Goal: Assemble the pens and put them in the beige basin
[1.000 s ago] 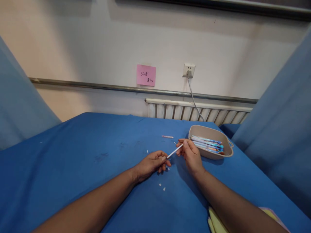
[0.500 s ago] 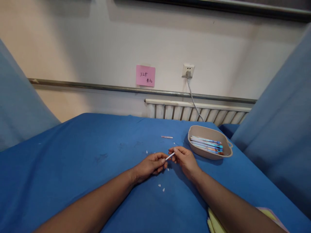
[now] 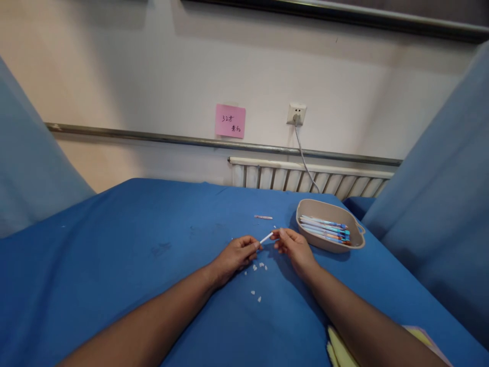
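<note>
Between my hands a thin white stick (image 3: 266,238) slants up to the right. My left hand (image 3: 237,255) pinches its lower end with thumb and fingers. The fingertips of my right hand (image 3: 293,245) close around the upper end. Several small white bits (image 3: 261,265) lie scattered on the blue cloth (image 3: 153,295) just below the hands. Behind them rests a slim pinkish pen-like piece (image 3: 263,217).
A beige basket (image 3: 328,244) with several pens (image 3: 324,228) stands right of my right hand. Under my right forearm lies a yellow towel (image 3: 338,351). A radiator (image 3: 282,176), a socket with a cord (image 3: 296,114) and a pink note (image 3: 230,121) are at the wall.
My left hand has moved slightly left and up, and the right hand slightly to the right. More white bits show below the hands than before.
</note>
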A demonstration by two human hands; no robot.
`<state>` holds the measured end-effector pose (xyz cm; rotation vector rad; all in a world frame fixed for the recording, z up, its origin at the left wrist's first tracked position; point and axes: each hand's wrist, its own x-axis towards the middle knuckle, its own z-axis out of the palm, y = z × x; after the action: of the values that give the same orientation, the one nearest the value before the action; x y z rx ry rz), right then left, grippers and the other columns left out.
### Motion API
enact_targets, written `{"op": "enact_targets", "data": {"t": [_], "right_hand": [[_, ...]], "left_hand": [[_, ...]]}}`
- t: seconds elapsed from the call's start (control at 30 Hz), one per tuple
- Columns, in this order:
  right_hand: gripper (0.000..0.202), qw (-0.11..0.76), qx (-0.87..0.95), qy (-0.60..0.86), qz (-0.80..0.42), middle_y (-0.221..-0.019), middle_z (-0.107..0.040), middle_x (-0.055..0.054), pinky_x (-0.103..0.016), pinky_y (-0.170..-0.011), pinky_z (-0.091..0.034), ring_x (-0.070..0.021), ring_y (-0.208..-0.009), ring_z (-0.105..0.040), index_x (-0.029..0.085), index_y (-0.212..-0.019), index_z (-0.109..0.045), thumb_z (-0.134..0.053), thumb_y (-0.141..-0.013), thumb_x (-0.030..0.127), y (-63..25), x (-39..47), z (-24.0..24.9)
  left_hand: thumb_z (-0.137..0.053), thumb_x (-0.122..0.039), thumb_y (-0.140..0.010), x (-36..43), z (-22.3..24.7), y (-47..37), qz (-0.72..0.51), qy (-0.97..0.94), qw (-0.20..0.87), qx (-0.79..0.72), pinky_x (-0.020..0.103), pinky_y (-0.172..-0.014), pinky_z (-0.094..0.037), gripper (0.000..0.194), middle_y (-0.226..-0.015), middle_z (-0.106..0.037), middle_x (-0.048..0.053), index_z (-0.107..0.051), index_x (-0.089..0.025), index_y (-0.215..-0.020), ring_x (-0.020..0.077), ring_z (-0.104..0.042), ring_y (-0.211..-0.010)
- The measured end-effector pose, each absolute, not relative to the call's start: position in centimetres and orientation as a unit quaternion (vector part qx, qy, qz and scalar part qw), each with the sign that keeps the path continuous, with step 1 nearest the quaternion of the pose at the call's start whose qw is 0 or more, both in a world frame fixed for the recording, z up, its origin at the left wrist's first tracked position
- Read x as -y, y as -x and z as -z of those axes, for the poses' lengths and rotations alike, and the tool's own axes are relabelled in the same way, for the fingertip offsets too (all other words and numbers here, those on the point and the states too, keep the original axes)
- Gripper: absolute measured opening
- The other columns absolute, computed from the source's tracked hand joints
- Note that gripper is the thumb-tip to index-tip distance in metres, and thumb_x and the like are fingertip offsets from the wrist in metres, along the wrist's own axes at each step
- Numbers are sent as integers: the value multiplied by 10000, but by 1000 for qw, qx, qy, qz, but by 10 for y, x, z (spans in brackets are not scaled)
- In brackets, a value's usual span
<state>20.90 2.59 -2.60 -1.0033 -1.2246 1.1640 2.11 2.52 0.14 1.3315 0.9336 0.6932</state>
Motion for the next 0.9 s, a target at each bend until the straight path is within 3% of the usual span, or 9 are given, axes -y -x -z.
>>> {"op": "enact_targets", "data": {"t": [0.07,0.13,0.27,0.37,0.63,0.77,0.9], "right_hand": [[369,513,581,502,-384,-859,-680,-89,-260,-555,-445,-175,-676,-605,143,-960,-654,-487,-820,441,-211,-36,28],[330,414,655,581,-247,-943,-681,-81,-282,-669,-474,-182,-783,-624,157,-1020,-635,-404,-867,336,-210,-51,29],[279,345,689,614,-172,-1080,-642,-99,-327,-892,-390,-225,-1008,-560,164,-1054,-634,-526,-799,202,-200,-89,25],[345,308,698,630,-144,-1165,-596,-107,-339,-940,-337,-236,-1094,-501,176,-1126,-594,-540,-787,146,-188,-113,24],[167,297,688,647,-143,-1036,-611,-131,-366,-893,-339,-245,-1058,-495,167,-911,-627,-480,-856,223,-167,-116,33],[213,362,662,629,-188,-890,-641,-78,-290,-711,-423,-181,-803,-584,178,-962,-583,-418,-884,287,-182,-88,27],[293,453,605,597,-268,-655,-595,-5,-241,-495,-397,-133,-519,-534,169,-974,-518,-396,-862,411,-209,-41,22]], "left_hand": [[-571,-473,-773,-28,-3,-18,-321,-558,639,-421,171,-351,-137,330,-552,-405,-80,-533,-156,-854,29,-245,-366],[-574,-467,-770,-31,-4,-16,-341,-539,642,-425,167,-341,-120,327,-573,-407,-78,-526,-156,-861,21,-229,-360],[-576,-450,-769,-34,-4,-12,-393,-510,635,-427,160,-333,-96,315,-567,-396,-81,-514,-155,-861,12,-204,-350],[-569,-436,-772,-36,-4,-10,-427,-490,623,-435,154,-333,-91,307,-567,-400,-80,-510,-154,-875,10,-206,-349],[-567,-457,-760,-39,1,-5,-435,-501,602,-444,151,-335,-100,326,-558,-408,-78,-522,-149,-857,12,-223,-344],[-562,-452,-752,-37,1,-9,-430,-534,582,-438,156,-344,-139,321,-543,-410,-78,-537,-143,-837,21,-251,-344],[-564,-443,-733,-34,2,-15,-405,-584,553,-435,160,-379,-208,320,-525,-426,-67,-563,-129,-796,40,-302,-384]]}}
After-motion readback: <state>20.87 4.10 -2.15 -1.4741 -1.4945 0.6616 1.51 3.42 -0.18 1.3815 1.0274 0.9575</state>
